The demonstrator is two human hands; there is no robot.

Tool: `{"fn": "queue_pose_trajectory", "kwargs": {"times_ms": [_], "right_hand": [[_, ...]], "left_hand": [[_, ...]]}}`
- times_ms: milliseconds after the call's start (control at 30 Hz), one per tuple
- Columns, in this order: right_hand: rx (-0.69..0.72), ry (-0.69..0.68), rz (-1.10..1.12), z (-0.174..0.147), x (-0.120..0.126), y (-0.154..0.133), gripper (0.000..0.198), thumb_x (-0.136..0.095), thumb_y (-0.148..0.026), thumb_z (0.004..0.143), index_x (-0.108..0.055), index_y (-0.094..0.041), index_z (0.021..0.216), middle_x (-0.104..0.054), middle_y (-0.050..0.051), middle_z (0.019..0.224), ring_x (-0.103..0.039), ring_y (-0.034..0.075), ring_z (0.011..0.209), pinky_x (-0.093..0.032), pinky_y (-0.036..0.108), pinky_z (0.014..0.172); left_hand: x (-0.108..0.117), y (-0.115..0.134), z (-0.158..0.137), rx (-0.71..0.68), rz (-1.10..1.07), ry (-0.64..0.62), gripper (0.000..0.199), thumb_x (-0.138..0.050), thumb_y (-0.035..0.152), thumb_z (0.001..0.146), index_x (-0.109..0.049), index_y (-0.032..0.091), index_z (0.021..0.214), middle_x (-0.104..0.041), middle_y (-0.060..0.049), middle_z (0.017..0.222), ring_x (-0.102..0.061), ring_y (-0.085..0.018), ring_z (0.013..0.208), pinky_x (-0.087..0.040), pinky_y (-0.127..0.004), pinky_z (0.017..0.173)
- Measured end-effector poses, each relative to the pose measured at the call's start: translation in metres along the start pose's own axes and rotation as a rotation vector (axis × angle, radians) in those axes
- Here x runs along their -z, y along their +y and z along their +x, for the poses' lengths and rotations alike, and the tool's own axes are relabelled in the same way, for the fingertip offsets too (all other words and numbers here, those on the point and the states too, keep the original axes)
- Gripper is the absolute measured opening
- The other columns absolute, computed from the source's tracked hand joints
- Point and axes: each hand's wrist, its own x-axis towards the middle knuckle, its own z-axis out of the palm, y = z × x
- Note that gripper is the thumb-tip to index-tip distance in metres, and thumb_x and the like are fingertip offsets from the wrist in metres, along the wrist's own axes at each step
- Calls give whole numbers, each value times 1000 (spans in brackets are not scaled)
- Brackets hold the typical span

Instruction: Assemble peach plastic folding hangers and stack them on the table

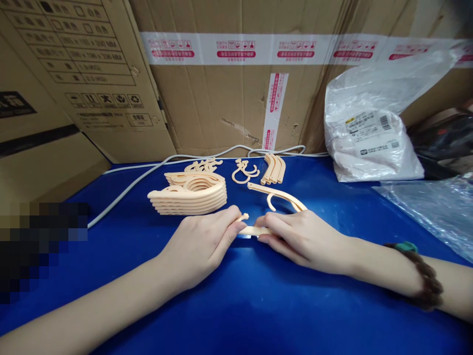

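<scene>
My left hand (pixel 207 239) is closed in a pinch around a cream plastic hanger part; its knobbed tip (pixel 244 217) sticks out past the thumb and index finger. From the right, my right hand (pixel 299 236) grips a flat cream hanger arm (pixel 254 230), which bridges the small gap between both hands. Most of these pieces is hidden by the fingers. Just beyond my right hand lie a long curved hanger arm (pixel 275 191) and a loose hook (pixel 271 202). A neat stack of cream hanger pieces (pixel 188 202) sits beyond my left hand.
Behind the stack lie several hooks (pixel 203 165), more hooks (pixel 244 171) and several short curved arms (pixel 273 169). A white cable (pixel 129 192) runs along the back of the blue table (pixel 236 305). Cardboard boxes (pixel 221 98) and a plastic bag (pixel 373 133) stand behind.
</scene>
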Motion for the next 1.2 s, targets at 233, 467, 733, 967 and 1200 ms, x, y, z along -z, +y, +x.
{"fn": "queue_pose_trajectory", "kwargs": {"times_ms": [233,467,733,967,1200], "right_hand": [[18,-15,23,-1,3,0,25,-30,-28,102,-52,-17,101,-69,6,93,-66,15,73,-44,26,63],[23,17,-169,-3,-2,-2,27,-30,-29,102,-54,-17,96,-67,3,89,-63,14,63,-38,26,52],[-20,75,-204,-3,0,-5,23,-33,-27,100,-54,-16,101,-70,3,81,-66,16,63,-36,27,52],[-51,136,-162,-3,1,-5,25,-40,-32,99,-58,-15,103,-70,1,69,-66,16,59,-35,27,51],[-22,52,-92,-2,1,-2,37,-30,-35,104,-63,-17,104,-70,4,81,-66,15,70,-41,26,62]], "left_hand": [[0,2,1,-38,72,-25,31,-24,31,104,-47,21,84,-62,2,71,-61,-17,61,-34,-27,53],[0,1,1,-60,55,-59,32,-24,32,103,-46,21,82,-61,2,71,-58,-16,60,-33,-26,53],[2,2,2,-51,73,-69,34,-23,32,103,-45,21,81,-60,2,68,-57,-16,58,-32,-26,52],[4,-1,2,-89,39,-78,31,-24,29,103,-44,21,80,-58,2,67,-55,-15,56,-33,-26,53],[5,0,3,-90,36,-87,33,-23,29,103,-45,20,80,-58,2,67,-54,-15,56,-32,-26,53]]}}
